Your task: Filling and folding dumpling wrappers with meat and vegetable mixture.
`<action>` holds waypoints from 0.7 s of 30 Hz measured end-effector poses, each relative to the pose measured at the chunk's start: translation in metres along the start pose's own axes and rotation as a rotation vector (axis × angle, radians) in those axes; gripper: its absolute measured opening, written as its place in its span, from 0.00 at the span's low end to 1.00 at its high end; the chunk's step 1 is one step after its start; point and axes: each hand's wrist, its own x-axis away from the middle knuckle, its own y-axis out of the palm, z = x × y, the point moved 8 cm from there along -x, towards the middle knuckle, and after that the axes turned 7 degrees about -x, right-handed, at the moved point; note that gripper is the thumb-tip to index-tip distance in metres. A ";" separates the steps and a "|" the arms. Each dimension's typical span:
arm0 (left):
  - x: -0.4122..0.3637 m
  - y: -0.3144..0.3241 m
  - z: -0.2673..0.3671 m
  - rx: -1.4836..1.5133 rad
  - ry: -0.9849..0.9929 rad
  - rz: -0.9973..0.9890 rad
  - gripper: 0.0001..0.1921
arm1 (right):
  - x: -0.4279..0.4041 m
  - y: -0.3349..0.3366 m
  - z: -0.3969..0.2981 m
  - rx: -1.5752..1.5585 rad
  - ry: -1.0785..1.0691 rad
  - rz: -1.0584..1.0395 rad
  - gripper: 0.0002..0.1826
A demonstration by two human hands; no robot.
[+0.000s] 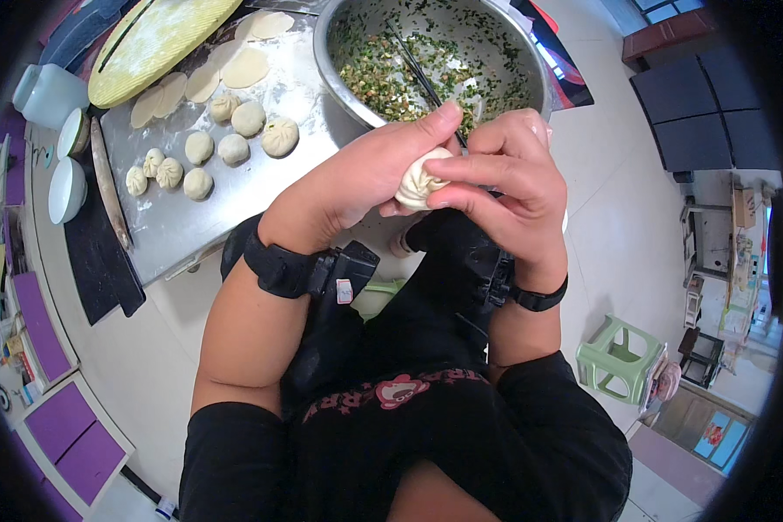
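A pleated dough bun [421, 181] sits cupped in my left hand [382, 156], held up over my lap at the near side of the steel bowl. The thumb and forefinger of my right hand [519, 176] pinch the folds on the bun's top. Just beyond both hands, the large steel bowl [329, 62] holds a chopped green filling [385, 78], with dark chopsticks [414, 62] leaning in it. To the left, on a floured metal tabletop [261, 176], lie several round dough pieces [199, 148] and pleated buns [279, 137]. Flat dough wrappers [246, 68] spread behind them, some overlapping.
A wooden rolling pin [107, 183] lies along the table's left edge, beside white bowls [67, 190] and a pale jar [51, 94]. An oval yellow woven tray [160, 49] stands at the back left. On the floor at right is a green plastic stool [616, 359].
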 end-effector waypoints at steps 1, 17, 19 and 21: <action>0.000 0.000 0.000 0.002 0.001 0.001 0.29 | 0.000 0.000 0.000 0.000 0.000 -0.002 0.12; 0.002 0.004 0.008 0.091 0.142 -0.050 0.28 | 0.002 -0.010 0.002 0.007 0.055 0.107 0.10; 0.001 0.004 0.008 0.076 0.138 -0.042 0.28 | 0.001 -0.006 -0.001 0.040 0.005 0.049 0.11; 0.000 0.003 0.007 0.011 0.126 -0.018 0.29 | 0.000 -0.004 -0.002 0.073 -0.016 0.016 0.09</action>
